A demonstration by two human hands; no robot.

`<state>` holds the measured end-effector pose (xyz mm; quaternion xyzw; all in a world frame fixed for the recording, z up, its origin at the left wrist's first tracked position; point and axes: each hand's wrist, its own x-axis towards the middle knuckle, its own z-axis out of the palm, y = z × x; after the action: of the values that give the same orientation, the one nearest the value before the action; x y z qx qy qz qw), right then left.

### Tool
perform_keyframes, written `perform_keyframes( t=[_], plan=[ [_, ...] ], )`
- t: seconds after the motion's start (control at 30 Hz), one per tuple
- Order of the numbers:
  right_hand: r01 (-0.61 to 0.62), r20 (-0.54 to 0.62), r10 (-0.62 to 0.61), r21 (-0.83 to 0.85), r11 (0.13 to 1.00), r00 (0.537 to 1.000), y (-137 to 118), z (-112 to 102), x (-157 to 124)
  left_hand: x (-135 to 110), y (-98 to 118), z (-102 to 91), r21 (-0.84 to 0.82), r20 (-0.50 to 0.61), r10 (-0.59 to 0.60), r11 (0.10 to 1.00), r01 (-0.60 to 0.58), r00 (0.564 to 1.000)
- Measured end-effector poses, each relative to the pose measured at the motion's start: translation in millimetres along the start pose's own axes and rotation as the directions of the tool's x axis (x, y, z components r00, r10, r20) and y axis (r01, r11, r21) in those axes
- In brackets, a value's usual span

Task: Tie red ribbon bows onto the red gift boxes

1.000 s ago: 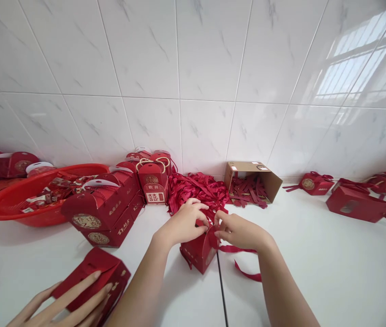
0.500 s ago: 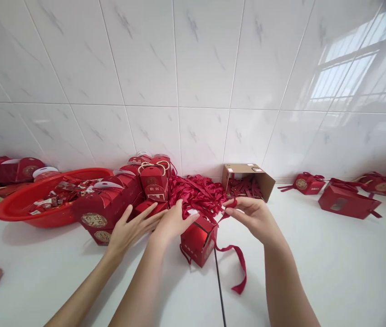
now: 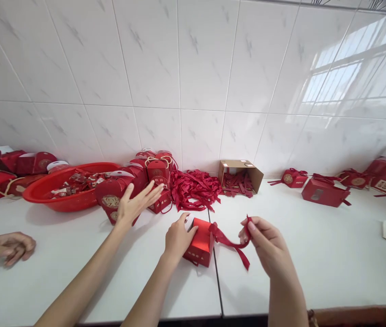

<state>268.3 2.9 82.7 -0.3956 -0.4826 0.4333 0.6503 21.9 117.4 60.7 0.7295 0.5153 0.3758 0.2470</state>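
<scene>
A small red gift box (image 3: 200, 250) stands on the white table in front of me. My left hand (image 3: 179, 236) is closed around its left side, with the thumb on the top. To the right, my right hand (image 3: 266, 243) pinches a dark red ribbon (image 3: 228, 240) between thumb and fingers. The ribbon runs from the right side of the box to those fingertips, and a loose end hangs below. Behind the box lies a heap of red ribbons (image 3: 196, 188).
A co-worker's hand (image 3: 136, 204) is spread near the stacked red boxes (image 3: 111, 197); another person's hand (image 3: 17, 247) rests at far left. A red basin (image 3: 63, 204) holds wrapped sweets. A cardboard box (image 3: 256, 179) with ribbon strips stands behind; more gift boxes (image 3: 324, 190) are at right.
My left hand has closed on the gift box. My right hand has drawn the ribbon away to the right. The co-worker's hand has lifted back from the boxes, and the view has shifted.
</scene>
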Motion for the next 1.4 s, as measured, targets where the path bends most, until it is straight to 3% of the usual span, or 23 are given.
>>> perform_keyframes(
  t=[0.07,0.13,0.3,0.43,0.53,0.97,1.13,1.23,1.3,1.4],
  plan=[
    [-0.101,0.015,0.1,0.056,0.993,0.995,19.0,14.0,-11.8,-32.8,12.2,23.3,0.051,0.007,-0.086,0.995,0.085,0.996],
    [-0.179,0.081,0.173,0.075,0.981,0.982,34.5,33.1,-19.1,-60.1,21.4,34.3,0.084,0.032,-0.158,0.984,0.155,0.987],
    [-0.215,0.221,0.235,-0.109,0.97,0.947,46.9,68.6,-24.3,-95.5,25.8,20.8,-0.198,0.082,-0.213,0.954,0.225,0.974],
    [-0.142,0.265,0.264,-0.405,0.903,0.927,45.2,74.1,-23.2,-107.1,22.0,10.3,-0.41,0.147,-0.209,0.877,0.252,0.967],
    [-0.084,0.265,0.265,-0.54,0.838,0.927,46.6,77.1,-22.4,-112.8,23.5,8.3,-0.462,0.159,-0.192,0.853,0.245,0.968],
    [0.079,0.349,0.2,-0.642,0.762,0.915,39.1,90.9,-26.0,-108.8,21.3,6.1,-0.527,0.215,-0.235,0.789,0.315,0.948],
    [0.105,0.323,0.157,-0.664,0.74,0.933,37.5,91.6,-27.2,-102.7,14.3,10.8,-0.429,0.177,-0.136,0.881,0.201,0.975],
    [0.152,0.225,-0.013,-0.613,0.775,0.974,33.9,79.3,-31.0,-105.4,2.3,7.5,-0.191,0.098,-0.133,0.97,0.15,0.986],
    [0.153,0.123,-0.099,-0.598,0.787,0.987,33.7,64.2,-36.9,-109.8,-11.4,-0.2,0.058,0.017,-0.188,0.981,0.187,0.982],
    [0.026,-0.027,-0.051,-0.581,0.813,0.998,41.5,40.5,-50.5,-114.9,-33.5,-16.5,0.283,-0.112,-0.302,0.904,0.322,0.947]
  ],
)
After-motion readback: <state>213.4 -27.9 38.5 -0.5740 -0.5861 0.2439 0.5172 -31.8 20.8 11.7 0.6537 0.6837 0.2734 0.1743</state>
